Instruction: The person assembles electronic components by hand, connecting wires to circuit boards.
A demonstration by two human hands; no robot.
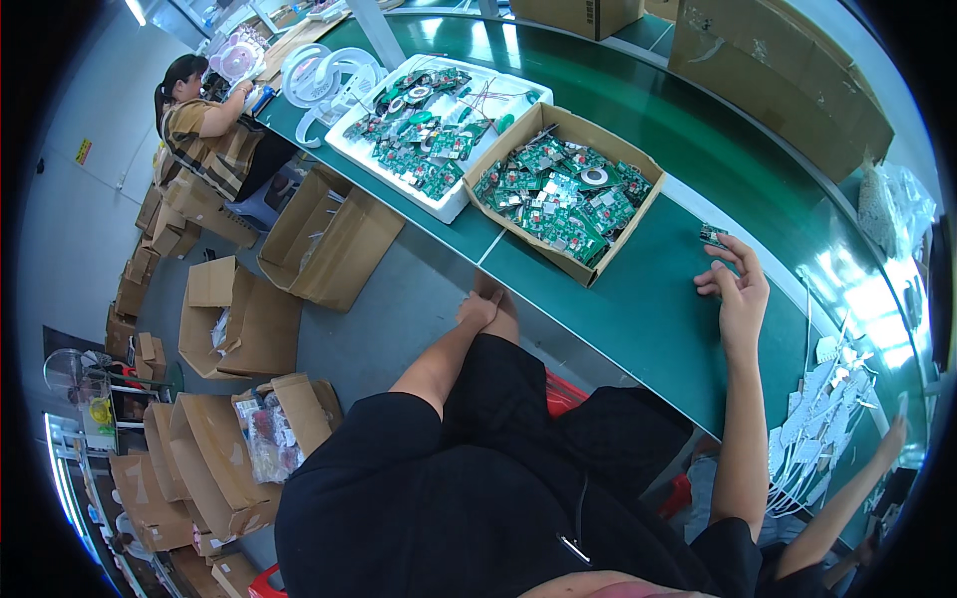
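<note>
My right hand (738,289) is raised over the green work surface on the right. Its fingers are bent and apart, and the index fingertip is at the edge of a small green circuit board (713,234); whether they touch is hard to tell. My left hand (479,311) rests by my bare knee below the bench edge, its fingers curled and partly hidden, with no object visible in it. Left of my right hand stands an open cardboard box (620,253) heaped with circuit boards (558,199). Beyond it, a white foam tray (451,207) carries more green boards, round parts and wires.
White strips with cables (822,409) lie at the right. Large cardboard cartons (788,85) and a clear bag (890,214) stand on the far side. Open cartons (339,249) crowd the floor at left. One person (214,130) works at far left; another's arm (847,498) reaches in lower right.
</note>
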